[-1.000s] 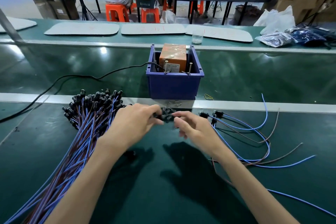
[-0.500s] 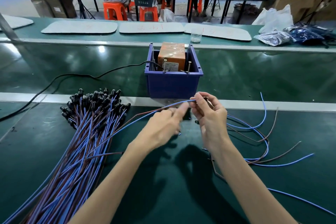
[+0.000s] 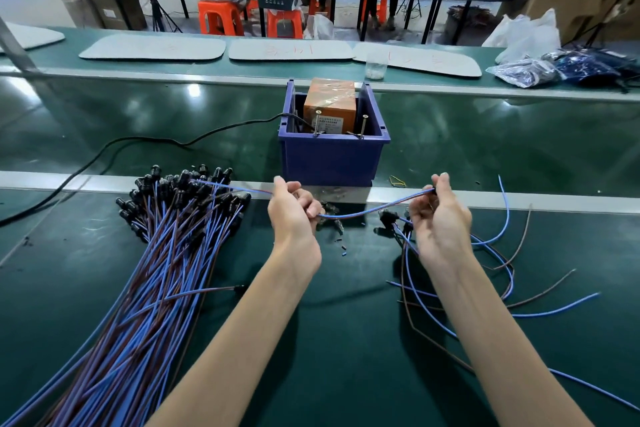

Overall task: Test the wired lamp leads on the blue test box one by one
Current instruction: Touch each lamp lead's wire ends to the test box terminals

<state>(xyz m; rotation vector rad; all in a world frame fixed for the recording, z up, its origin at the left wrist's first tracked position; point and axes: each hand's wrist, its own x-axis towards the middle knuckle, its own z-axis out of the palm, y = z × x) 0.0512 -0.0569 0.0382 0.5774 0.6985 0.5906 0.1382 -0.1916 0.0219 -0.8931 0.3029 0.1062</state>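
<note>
Stretching one lamp lead (image 3: 374, 210) between both hands, just near of the blue box (image 3: 330, 156).
Half a second ago the hands were close together; now they are apart. The left hand (image 3: 294, 215) is curled round the lead, and the right hand (image 3: 440, 218) pinches it. The bundle (image 3: 166, 253) lies left, loose leads (image 3: 387, 217) right.
</note>
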